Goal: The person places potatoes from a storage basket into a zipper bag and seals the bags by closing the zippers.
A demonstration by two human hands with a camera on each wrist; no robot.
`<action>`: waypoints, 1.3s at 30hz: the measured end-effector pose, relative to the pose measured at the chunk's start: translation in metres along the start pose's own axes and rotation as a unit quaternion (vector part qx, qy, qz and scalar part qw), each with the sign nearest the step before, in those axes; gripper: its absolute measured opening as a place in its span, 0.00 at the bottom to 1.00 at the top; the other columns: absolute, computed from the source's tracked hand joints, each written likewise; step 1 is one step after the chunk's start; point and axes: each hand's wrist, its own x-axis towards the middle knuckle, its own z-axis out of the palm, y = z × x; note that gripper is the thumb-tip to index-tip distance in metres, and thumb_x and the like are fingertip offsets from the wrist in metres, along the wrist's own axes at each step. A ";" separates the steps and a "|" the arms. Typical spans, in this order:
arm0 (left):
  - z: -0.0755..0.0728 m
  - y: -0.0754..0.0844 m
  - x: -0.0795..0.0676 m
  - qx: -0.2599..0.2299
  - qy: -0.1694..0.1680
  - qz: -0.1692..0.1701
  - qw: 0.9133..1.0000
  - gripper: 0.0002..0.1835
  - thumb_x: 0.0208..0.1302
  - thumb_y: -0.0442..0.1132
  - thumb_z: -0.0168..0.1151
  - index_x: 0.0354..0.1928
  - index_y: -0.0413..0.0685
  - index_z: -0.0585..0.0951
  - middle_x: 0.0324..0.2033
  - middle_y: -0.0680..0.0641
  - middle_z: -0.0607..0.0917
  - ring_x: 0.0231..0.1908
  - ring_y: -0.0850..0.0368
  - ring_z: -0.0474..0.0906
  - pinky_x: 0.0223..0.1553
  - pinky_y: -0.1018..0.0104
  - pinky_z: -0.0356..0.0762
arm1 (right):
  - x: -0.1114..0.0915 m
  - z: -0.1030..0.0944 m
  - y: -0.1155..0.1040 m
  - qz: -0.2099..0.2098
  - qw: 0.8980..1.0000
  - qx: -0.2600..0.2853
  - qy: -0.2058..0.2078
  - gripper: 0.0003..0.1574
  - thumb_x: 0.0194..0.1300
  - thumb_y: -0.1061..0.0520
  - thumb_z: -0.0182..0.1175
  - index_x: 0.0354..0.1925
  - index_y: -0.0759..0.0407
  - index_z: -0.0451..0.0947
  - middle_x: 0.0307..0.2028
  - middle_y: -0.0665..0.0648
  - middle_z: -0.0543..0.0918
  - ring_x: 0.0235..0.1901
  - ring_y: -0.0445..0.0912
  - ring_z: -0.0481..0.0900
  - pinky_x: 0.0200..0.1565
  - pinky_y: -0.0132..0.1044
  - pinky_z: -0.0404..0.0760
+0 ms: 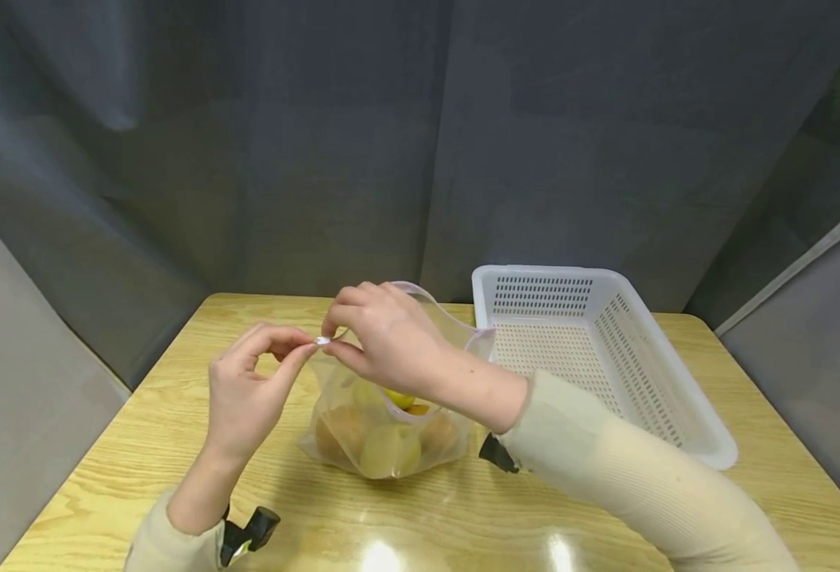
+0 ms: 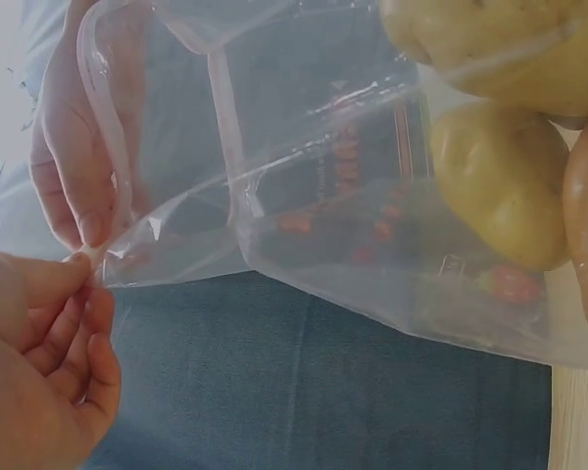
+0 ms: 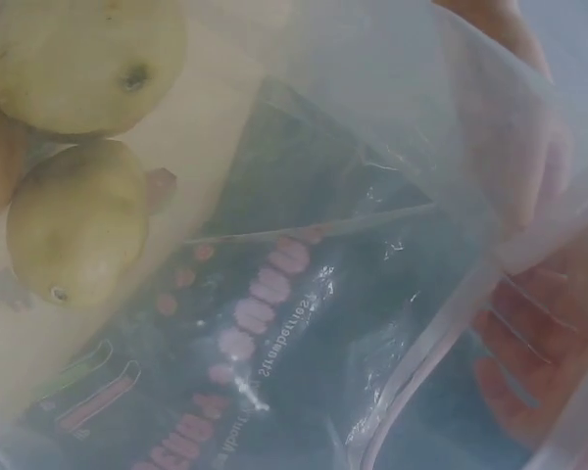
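A clear zip bag [image 1: 323, 397] stands on the table, its mouth partly spread. Inside sit several round yellow and orange-brown fruits [image 2: 500, 186]. At the bag's upper left corner is a small white slider [image 1: 323, 341]. My left hand [image 1: 251, 389] pinches the corner beside the slider between thumb and index finger. Right against it, my right hand [image 1: 391, 338] pinches the same corner with thumb and fingers, its forearm crossing in front of the bag's mouth. In the left wrist view, both hands' fingertips meet at the bag's edge. Red printing shows on the bag's side.
A white perforated plastic basket [image 1: 684, 373] stands to the right of the bag. The wooden table [image 1: 141, 445] backs onto a dark grey curtain [image 1: 334, 159]. Black wrist cameras [image 1: 258, 526] are strapped at both sleeves.
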 end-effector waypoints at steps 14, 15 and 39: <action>0.004 0.004 -0.002 0.056 -0.005 0.026 0.998 0.03 0.53 0.29 0.64 0.29 0.40 0.80 0.25 0.50 0.79 0.25 0.65 0.70 0.29 0.80 0.67 | -0.001 0.001 0.000 -0.028 0.999 -0.015 0.011 0.06 0.58 0.51 0.61 0.31 0.51 0.80 0.31 0.46 0.79 0.32 0.42 0.74 0.36 0.33 0.69; 0.004 0.004 -0.002 0.061 -0.003 0.028 0.998 0.03 0.53 0.29 0.64 0.29 0.40 0.79 0.25 0.49 0.79 0.25 0.64 0.70 0.29 0.79 0.67 | -0.001 0.001 0.000 -0.029 0.999 -0.015 0.013 0.06 0.58 0.51 0.61 0.30 0.51 0.80 0.31 0.46 0.79 0.32 0.42 0.74 0.36 0.33 0.69; 0.003 0.004 -0.003 0.071 0.007 0.032 0.997 0.06 0.49 0.25 0.65 0.29 0.40 0.79 0.25 0.49 0.79 0.24 0.62 0.70 0.29 0.79 0.67 | -0.009 -0.001 0.005 -0.008 1.000 0.004 -0.011 0.03 0.56 0.53 0.62 0.30 0.50 0.80 0.32 0.44 0.80 0.36 0.41 0.76 0.44 0.36 0.69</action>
